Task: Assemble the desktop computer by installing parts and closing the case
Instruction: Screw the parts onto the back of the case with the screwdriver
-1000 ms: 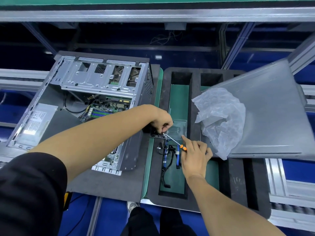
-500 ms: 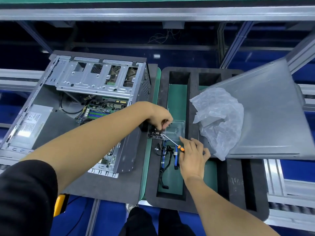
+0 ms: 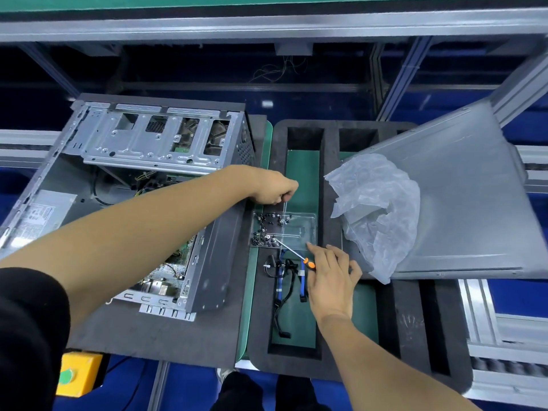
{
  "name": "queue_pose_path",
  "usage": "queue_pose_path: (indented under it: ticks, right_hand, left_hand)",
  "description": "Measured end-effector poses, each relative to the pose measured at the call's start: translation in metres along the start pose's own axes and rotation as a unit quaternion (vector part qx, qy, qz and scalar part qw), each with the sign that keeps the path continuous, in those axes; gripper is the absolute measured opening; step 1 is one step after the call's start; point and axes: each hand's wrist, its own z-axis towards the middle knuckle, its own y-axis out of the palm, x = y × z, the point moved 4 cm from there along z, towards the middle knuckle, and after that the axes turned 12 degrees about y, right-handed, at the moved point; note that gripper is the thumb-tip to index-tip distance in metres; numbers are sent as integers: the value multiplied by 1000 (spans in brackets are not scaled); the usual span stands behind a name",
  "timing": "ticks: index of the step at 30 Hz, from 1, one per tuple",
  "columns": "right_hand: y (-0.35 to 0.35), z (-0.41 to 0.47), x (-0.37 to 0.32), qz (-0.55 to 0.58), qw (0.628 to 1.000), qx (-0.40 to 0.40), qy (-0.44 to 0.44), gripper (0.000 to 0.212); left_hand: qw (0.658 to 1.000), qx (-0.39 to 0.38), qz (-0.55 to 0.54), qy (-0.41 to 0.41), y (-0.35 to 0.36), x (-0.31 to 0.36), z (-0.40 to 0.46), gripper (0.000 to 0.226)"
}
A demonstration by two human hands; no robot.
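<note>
Two hands are at work over the parts tray; assembly appears partly complete. At far left, the computer case (image 3: pixel 142 185) lies on its side on grey foam, open, with a labelled power supply (image 3: pixel 44 215) and a green circuit board (image 3: pixel 166 271) already seated inside. The case is bare stamped sheet steel, perforated and ribbed across its drive cage. The left hand (image 3: pixel 274 188) hovers at the case's right edge, above the clear plastic screw tray (image 3: pixel 296 229); its grip is clenched, fingers curled downward, and whether it pinches a screw cannot be told. The screw tray is shallow, transparent and rectangular, holding small dark screws clustered at its left end. Just below lie loose blue and black cables (image 3: pixel 284 277) on green matting within a black foam tray (image 3: pixel 409 315) with deep rectangular compartments. The right hand (image 3: pixel 332 274) holds a slim screwdriver (image 3: pixel 293 253), steel shaft and orange handle, tip among the screws. Further right, a crumpled translucent plastic bag (image 3: pixel 379 215) rests on the smooth grey side panel (image 3: pixel 474 197), which lies detached. Judged outstanding: fastening, cabling and closing the case.
</note>
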Motion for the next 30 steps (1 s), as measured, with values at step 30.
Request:
queue_pose_path:
  ticks: [30]
  right_hand:
    - [2, 1, 1, 4, 1000, 21, -10, 61]
  left_hand:
    - [964, -4, 259, 61, 13, 26, 13, 19]
